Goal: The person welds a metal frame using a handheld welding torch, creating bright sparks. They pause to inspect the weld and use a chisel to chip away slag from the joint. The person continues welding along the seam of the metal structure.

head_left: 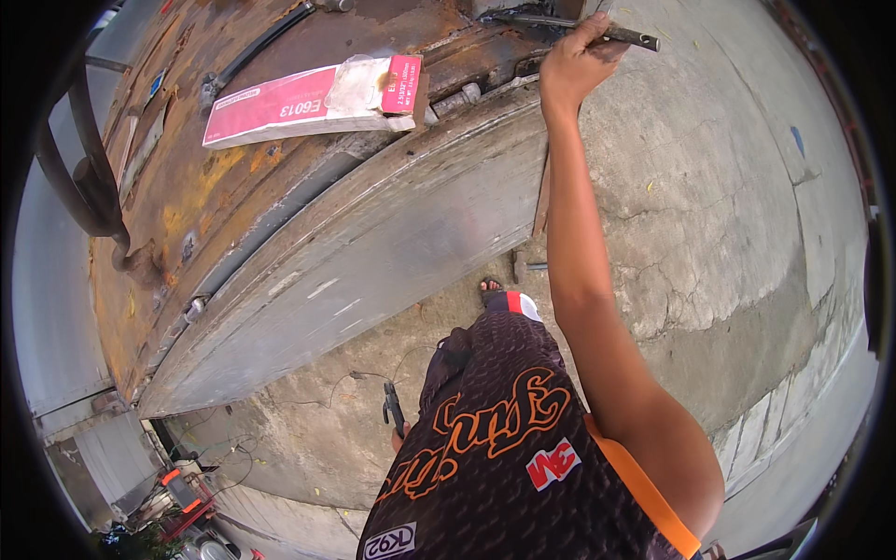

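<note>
Up at the top, my right hand (581, 70) is closed on a dark metal bar (635, 37) with a round hole near its right end. The bar reaches left over the corner of a rusty metal bed (373, 28); what its far end touches is hard to make out. My left hand (400, 435) hangs low beside my body, mostly hidden by my dark jersey. Its fingers hold a black welding electrode holder (392, 403), jaws pointing up. On the rusty surface, left of my right hand, lies a pink and white box of welding rods (313, 101), torn at its right end.
A black-handled tool (257, 56) rests behind the box. Bent dark metal bars (84, 177) rise at the left. The bed's grey side panel (373, 252) stands before me. Thin cables and an orange machine (182, 490) are on the concrete floor (709, 233) side, lower left.
</note>
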Available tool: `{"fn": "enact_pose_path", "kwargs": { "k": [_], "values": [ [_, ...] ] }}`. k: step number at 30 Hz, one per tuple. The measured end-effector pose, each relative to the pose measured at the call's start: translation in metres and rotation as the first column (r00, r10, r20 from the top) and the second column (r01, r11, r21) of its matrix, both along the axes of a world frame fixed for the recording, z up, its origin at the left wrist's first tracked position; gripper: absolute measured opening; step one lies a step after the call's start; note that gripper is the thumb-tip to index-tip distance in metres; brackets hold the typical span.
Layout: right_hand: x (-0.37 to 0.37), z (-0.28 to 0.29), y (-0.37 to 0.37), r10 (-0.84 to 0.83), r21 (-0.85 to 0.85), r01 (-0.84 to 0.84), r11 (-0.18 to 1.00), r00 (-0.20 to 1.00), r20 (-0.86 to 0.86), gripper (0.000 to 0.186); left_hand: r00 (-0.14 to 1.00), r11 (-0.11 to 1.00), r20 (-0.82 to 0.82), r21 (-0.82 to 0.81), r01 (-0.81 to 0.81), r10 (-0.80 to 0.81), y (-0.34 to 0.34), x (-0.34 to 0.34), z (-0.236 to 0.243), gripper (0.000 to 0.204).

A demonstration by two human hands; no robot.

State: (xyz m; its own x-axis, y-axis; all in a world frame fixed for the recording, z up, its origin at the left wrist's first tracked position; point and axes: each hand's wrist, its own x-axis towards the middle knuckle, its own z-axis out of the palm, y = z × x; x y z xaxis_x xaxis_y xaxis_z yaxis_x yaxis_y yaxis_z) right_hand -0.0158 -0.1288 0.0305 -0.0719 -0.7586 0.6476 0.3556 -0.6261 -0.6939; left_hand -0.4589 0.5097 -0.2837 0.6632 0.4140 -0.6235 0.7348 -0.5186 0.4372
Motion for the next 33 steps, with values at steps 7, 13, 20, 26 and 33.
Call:
{"fn": "enact_pose_path", "kwargs": {
  "k": [7, 13, 20, 26, 33],
  "values": [
    [0.005, -0.001, -0.008, 0.009, -0.022, -0.009, 1.000, 1.000, 0.016, 0.036, 1.000, 0.999, 0.006, 0.015, 0.029, -0.029, -0.007, 0.010, 0.015, 0.058],
    [0.010, 0.007, -0.012, 0.084, 0.228, -0.080, 0.970, 0.996, -0.008, 0.030, 1.000, 0.998, -0.019, -0.056, -0.004, 0.003, -0.023, 0.030, 0.028, 0.055],
    [0.016, 0.001, -0.006, 0.008, 0.147, -0.001, 0.989, 0.999, -0.053, 0.029, 0.999, 0.999, 0.030, 0.002, 0.037, -0.037, -0.040, 0.035, 0.038, 0.054],
    [0.010, -0.002, -0.008, 0.053, 0.273, -0.054, 0.960, 0.999, 0.011, 0.030, 0.999, 0.998, -0.018, -0.040, 0.039, -0.039, -0.026, 0.024, 0.020, 0.053],
    [0.012, 0.001, -0.010, 0.071, 0.236, -0.087, 0.968, 0.995, 0.075, 0.032, 0.994, 0.994, -0.019, -0.023, 0.105, -0.105, -0.014, 0.026, 0.013, 0.051]
  ]
}}
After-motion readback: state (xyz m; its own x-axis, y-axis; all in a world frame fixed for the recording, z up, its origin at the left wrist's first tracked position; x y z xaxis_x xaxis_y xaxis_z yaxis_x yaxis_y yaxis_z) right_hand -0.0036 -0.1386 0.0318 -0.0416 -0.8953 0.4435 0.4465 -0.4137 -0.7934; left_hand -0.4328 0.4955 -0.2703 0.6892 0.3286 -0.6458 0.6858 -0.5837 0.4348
